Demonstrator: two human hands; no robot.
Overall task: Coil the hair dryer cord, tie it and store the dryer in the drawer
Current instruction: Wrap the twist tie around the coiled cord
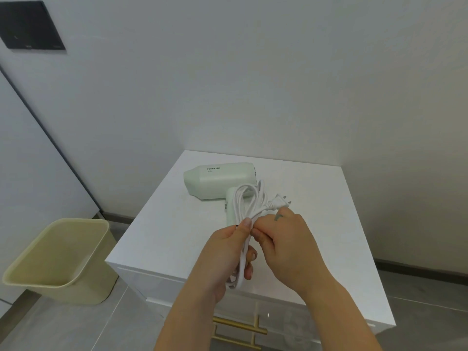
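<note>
If either grip is eased before a tie is made, the coiled white cord [250,201], gripped at centre frame by the left hand [222,252] and pinched by fingers [258,234] of the right hand [286,239], could spring loose beside the pale green hair dryer [220,179] laid on the white surface [164,236].

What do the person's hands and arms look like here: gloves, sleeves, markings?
No gloves or sleeves are in view. The left hand shows no ring or marking. The right hand has a small dark T-shaped mark on its back. No watch or wristband is visible.
</note>
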